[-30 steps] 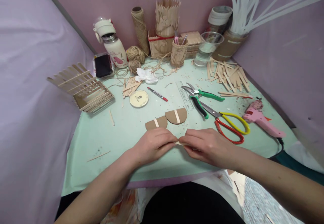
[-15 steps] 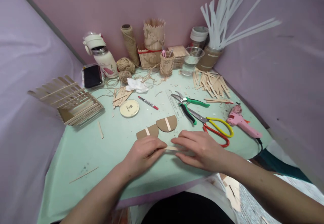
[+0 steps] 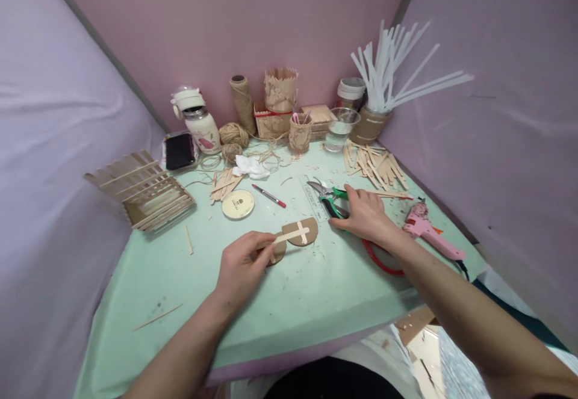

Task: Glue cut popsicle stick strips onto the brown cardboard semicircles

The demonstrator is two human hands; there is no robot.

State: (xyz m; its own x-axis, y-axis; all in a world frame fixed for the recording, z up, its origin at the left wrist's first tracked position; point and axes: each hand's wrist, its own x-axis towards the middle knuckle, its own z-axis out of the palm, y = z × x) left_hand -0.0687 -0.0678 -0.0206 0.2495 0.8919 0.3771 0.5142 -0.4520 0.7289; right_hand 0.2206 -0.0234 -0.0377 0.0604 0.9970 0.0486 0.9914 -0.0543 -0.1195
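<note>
Left fingertips pinch a pale, flat wooden craft stick (image 3: 285, 237) above two brown half-round cardboard pieces (image 3: 311, 226).
The left hand (image 3: 244, 265) is left of the cardboard; the right hand (image 3: 365, 213) spreads its fingers over green-and-black-handled metal pruning shears (image 3: 333, 207), whether grasping them I cannot tell, with a red looped scissor handle (image 3: 377, 260) beneath the right forearm.

It is a craft workspace, shown by shears (image 3: 331, 206), glue gun (image 3: 434, 241), twine balls (image 3: 233, 136) and piled wooden sticks (image 3: 377, 165).
</note>
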